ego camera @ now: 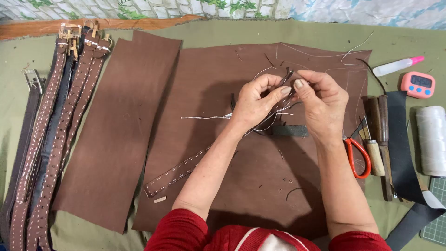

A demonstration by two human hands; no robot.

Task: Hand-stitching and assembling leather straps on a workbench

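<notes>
strap end: the upper end of the stitched brown strap (186,169) disappears behind the left hand (253,103)
fingers: what the fingertips of both hands pinch is too small to tell
scissors: the red-handled scissors (358,157) are half hidden under the right hand (321,103)
finished belts: the pile of belts (51,139) is cut off by the bottom edge
cutting mat: only a corner of the green mat (436,209) shows at the right edge
thread spool: the white spool (432,139) is cropped by the right edge
</notes>
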